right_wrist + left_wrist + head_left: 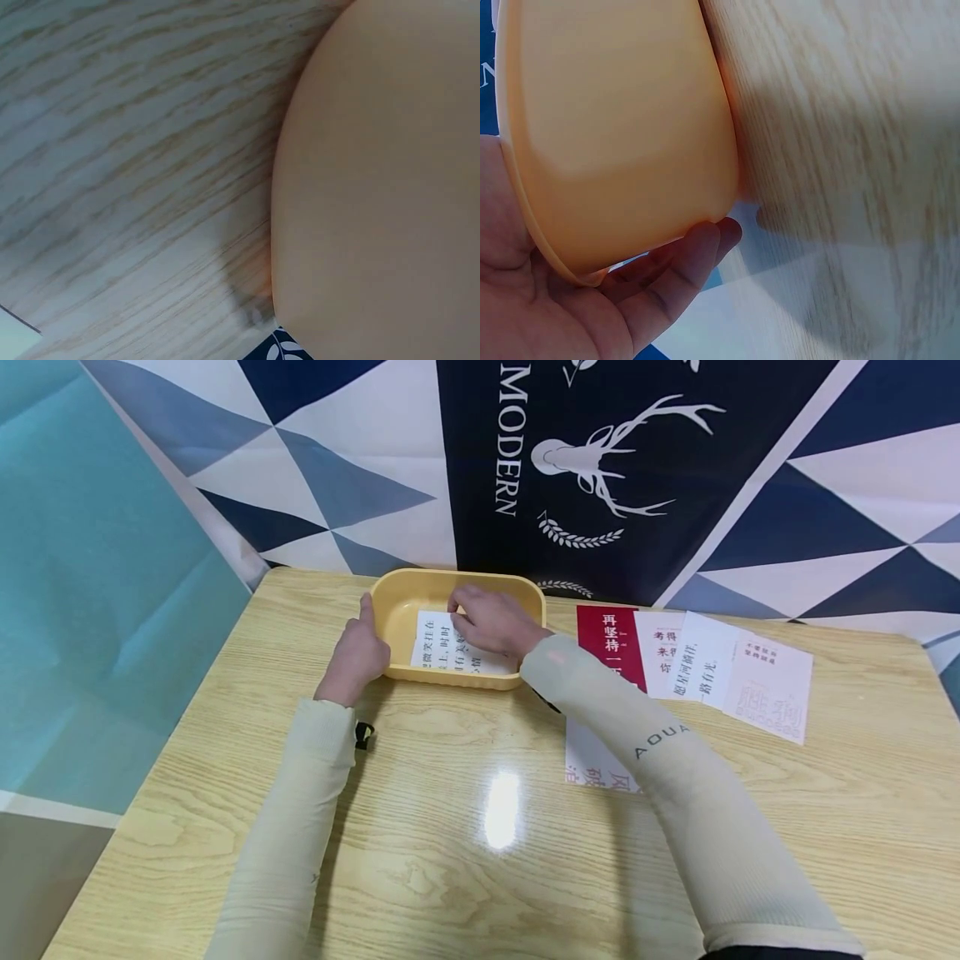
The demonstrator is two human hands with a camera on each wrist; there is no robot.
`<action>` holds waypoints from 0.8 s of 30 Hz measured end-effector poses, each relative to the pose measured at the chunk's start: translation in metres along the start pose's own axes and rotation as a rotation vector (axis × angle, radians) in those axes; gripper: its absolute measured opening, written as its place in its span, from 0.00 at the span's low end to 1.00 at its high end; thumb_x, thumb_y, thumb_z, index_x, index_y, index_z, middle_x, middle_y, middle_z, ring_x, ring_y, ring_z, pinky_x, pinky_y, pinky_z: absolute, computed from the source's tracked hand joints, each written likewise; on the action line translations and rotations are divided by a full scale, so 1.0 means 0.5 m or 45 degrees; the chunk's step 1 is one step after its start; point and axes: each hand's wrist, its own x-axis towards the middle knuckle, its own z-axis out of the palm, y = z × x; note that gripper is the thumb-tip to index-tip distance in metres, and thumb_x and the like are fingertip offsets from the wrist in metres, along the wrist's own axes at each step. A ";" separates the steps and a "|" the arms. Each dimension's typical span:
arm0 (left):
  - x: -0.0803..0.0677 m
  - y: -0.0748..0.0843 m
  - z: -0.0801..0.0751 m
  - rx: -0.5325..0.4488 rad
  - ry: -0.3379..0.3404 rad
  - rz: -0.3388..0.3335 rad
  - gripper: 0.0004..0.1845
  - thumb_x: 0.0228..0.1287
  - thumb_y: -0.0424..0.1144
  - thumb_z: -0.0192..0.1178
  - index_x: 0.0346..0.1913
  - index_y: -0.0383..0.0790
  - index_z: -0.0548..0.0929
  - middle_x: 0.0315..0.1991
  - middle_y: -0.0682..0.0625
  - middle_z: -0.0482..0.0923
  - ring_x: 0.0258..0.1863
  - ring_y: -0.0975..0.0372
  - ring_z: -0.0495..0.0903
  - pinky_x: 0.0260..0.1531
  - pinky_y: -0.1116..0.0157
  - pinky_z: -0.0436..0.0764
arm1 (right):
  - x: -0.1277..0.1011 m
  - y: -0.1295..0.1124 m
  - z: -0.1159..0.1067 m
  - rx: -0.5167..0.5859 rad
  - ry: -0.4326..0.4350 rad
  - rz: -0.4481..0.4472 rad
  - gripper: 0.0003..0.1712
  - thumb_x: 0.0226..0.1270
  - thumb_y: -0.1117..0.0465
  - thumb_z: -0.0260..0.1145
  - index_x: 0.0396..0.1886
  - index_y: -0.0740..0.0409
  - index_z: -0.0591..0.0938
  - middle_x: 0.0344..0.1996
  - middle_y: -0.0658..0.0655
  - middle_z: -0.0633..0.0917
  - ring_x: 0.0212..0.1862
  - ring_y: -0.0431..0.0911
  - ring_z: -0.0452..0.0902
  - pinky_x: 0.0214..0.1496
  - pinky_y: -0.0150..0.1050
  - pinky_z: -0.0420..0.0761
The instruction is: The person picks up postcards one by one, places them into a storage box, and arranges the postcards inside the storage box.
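1. Head view: a yellow tray sits near the far edge of the wooden table, a little left of the middle, its long axis running along that edge. The left hand rests against the tray's left end, thumb up along the rim, fingers out of sight on the outer wall. The right hand reaches over the near rim into the tray, its fingers bent down onto a white printed card lying flat on the tray floor. The card lies directly under those fingertips, so the right hand is the nearer one to it. Whether it pinches the card or only presses it I cannot tell. To the right, along the far edge, lies a fanned row of cards, the leftmost one red. One more card peeks out beneath the right forearm, closer to the table's middle.

2. Left wrist view: the tray's outer wall fills the frame. The left hand's palm and fingers cup under the rim, lightly curled against the wall, bracing it. The wooden table runs alongside.

3. Right wrist view: only the tray's smooth outer wall and the table grain show. The right hand and the card are not visible here, so this view tells nothing of its hold.
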 end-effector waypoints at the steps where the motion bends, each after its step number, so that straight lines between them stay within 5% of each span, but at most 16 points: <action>1: 0.000 0.000 0.000 0.001 -0.001 0.001 0.44 0.59 0.26 0.41 0.73 0.41 0.28 0.63 0.27 0.59 0.53 0.47 0.68 0.58 0.52 0.68 | 0.000 0.000 0.001 0.003 -0.006 0.012 0.15 0.71 0.51 0.46 0.48 0.52 0.72 0.46 0.51 0.75 0.44 0.48 0.71 0.54 0.45 0.70; 8: -0.001 0.001 -0.001 -0.011 -0.016 -0.003 0.44 0.60 0.26 0.40 0.73 0.42 0.27 0.64 0.27 0.58 0.54 0.47 0.67 0.59 0.52 0.67 | 0.002 0.003 0.004 0.005 -0.010 0.045 0.14 0.70 0.50 0.48 0.45 0.52 0.73 0.40 0.51 0.73 0.41 0.47 0.69 0.49 0.43 0.70; 18: 0.003 -0.002 0.000 0.005 -0.006 0.008 0.43 0.60 0.26 0.40 0.73 0.41 0.28 0.62 0.27 0.59 0.52 0.47 0.68 0.57 0.52 0.69 | -0.003 -0.001 0.014 -0.090 0.052 0.035 0.14 0.71 0.50 0.46 0.42 0.50 0.76 0.40 0.50 0.71 0.47 0.46 0.64 0.59 0.44 0.64; 24: 0.003 0.000 -0.001 0.008 -0.004 0.007 0.44 0.60 0.26 0.41 0.73 0.41 0.29 0.62 0.27 0.60 0.53 0.47 0.68 0.58 0.52 0.68 | -0.007 -0.003 0.021 -0.102 0.047 0.047 0.15 0.72 0.50 0.44 0.42 0.50 0.76 0.38 0.49 0.70 0.45 0.45 0.64 0.55 0.42 0.65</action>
